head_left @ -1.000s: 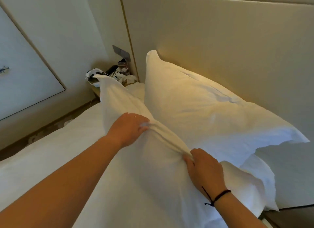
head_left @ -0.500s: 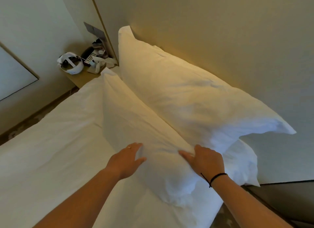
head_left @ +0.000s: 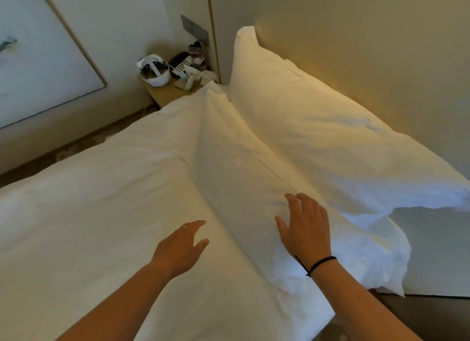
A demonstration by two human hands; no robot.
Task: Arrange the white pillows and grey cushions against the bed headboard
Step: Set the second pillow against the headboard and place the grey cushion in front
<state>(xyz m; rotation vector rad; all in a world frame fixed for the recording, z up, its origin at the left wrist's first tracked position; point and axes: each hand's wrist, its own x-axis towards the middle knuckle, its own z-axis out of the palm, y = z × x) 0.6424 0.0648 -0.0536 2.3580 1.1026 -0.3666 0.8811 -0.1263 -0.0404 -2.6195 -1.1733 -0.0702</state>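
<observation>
Two white pillows set: rear pillow [head_left: 330, 127] against headboard [head_left: 356, 48], front pillow [head_left: 244, 172] leaning on it; left hand [head_left: 180, 246] open, right hand [head_left: 305, 228] flat on front pillow; grey cushions unseen, pending.

Pale walls [head_left: 122, 22], wooden nightstand [head_left: 167, 92], warm light

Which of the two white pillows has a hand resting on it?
The front pillow, nearer the person: the right hand lies flat on it. The back pillow leans against the headboard, untouched.
</observation>
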